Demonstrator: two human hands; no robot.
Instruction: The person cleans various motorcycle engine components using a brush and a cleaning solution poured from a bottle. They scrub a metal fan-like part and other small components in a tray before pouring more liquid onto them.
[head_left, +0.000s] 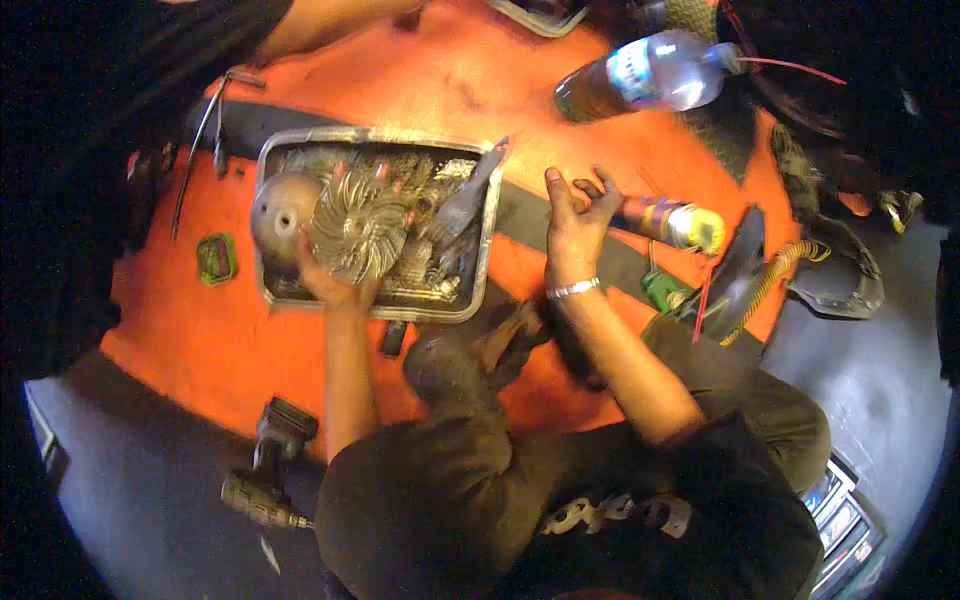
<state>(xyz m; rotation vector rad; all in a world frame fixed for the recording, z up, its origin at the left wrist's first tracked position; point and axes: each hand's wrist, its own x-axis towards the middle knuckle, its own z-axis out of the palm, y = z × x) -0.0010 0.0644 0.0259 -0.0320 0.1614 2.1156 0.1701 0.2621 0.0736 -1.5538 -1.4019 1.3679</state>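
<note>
My left hand (pixel 338 283) grips a round metal fan disc (pixel 358 228) with curved fins, its fingers curling around the edge. The disc is held over a metal tray (pixel 400 312) with dark, wet-looking contents. Beside it, at the tray's left side, sits a rounded metal bell-shaped part (pixel 283 218) with a central hole. A dark paintbrush (pixel 462 208) leans across the tray's right side. To the right of the tray my right hand (pixel 580 222) is raised with its fingers apart, holding nothing. Nearest to it lies a spray can (pixel 660 222) with a yellow end.
A large plastic bottle (pixel 645 75) with dark liquid lies at the far right. A T-handle wrench (pixel 207 140) and a small green-rimmed container (pixel 215 260) are left of the tray. A cordless drill (pixel 268 470) lies near left. Another person's arm (pixel 335 22) reaches in at the top.
</note>
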